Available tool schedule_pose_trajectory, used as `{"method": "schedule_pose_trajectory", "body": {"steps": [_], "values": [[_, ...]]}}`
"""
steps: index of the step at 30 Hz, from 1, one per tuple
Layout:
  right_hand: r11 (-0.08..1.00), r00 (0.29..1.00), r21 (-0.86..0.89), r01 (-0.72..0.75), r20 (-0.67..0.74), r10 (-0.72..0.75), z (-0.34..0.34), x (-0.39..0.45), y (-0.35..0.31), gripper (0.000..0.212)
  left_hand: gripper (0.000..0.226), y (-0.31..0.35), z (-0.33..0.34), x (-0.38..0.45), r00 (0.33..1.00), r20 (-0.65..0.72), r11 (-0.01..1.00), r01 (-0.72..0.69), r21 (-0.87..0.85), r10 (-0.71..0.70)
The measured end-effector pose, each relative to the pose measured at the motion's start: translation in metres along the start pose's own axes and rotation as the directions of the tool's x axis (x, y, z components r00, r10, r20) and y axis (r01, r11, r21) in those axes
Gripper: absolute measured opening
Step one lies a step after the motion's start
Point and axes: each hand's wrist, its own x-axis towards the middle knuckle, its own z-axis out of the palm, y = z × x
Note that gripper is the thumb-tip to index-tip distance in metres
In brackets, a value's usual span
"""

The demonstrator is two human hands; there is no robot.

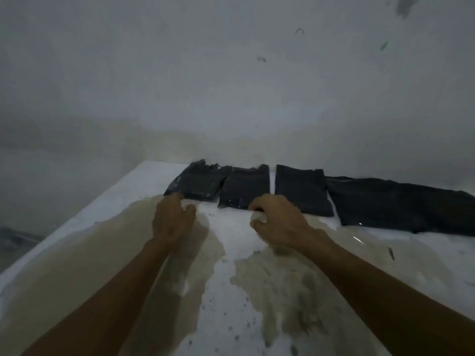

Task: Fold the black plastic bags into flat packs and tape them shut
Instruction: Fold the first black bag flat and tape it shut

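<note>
— What is each hand's grip doing?

— The right hand point(276, 218) is curling its fingers at the near edge of the second pack point(244, 187); whether it is pinching that edge, I cannot tell. The left hand point(171, 217) is lying with fingers relaxed, tips touching the near corner of the leftmost pack point(196, 182).

— And where are the bags sitting?

— Four black pieces are lying in a row along the far edge of the white, stained counter point(226, 242), against the wall point(231, 86). A third pack point(302, 190) is sitting just beside the second, and a longer black bag point(401, 206) is stretching off to the right.
</note>
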Motion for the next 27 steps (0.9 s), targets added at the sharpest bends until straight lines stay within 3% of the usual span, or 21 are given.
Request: {"method": "schedule_pose_trajectory", "body": {"steps": [2,5,10,15,18,21,24,27], "values": [[1.0,1.0,0.026,0.001,-0.016,-0.001,0.01,0.022,-0.004,0.039,0.032,-0.002,0.0,0.022,0.995,-0.092,0.999,0.023,-0.033,-0.026],[0.999,0.998,0.034,0.034,-0.051,-0.033,0.025,0.056,-0.016,0.035,0.043,-0.004,0.001,0.06,0.991,-0.113,0.998,0.07,-0.004,-0.07],[0.998,0.995,-0.053,0.035,-0.095,-0.04,0.048,0.111,-0.028,0.029,0.059,-0.006,0.003,0.108,0.982,0.044,0.983,0.183,0.018,-0.184],[0.994,1.0,-0.106,-0.022,-0.012,0.021,0.065,0.14,-0.025,0.031,0.062,-0.012,0.008,0.139,0.871,0.279,0.913,0.405,0.055,-0.403],[0.996,0.999,-0.086,-0.034,-0.017,0.033,0.073,0.139,-0.019,0.033,0.063,-0.014,0.01,0.145,0.821,0.344,0.859,0.507,-0.071,-0.457],[0.999,0.998,0.032,-0.028,-0.046,0.029,0.074,0.134,-0.015,0.034,0.055,-0.017,0.007,0.141,0.817,0.364,0.796,0.549,-0.255,-0.447],[0.978,0.994,0.206,-0.04,-0.095,0.06,0.067,0.127,-0.014,0.034,0.052,-0.022,-0.006,0.128,0.823,0.436,0.658,0.558,-0.506,-0.363],[0.927,0.971,0.366,-0.08,-0.181,0.155,0.053,0.116,-0.015,0.035,0.061,-0.023,-0.022,0.103,0.877,0.427,0.583,0.47,-0.663,-0.222]]}}
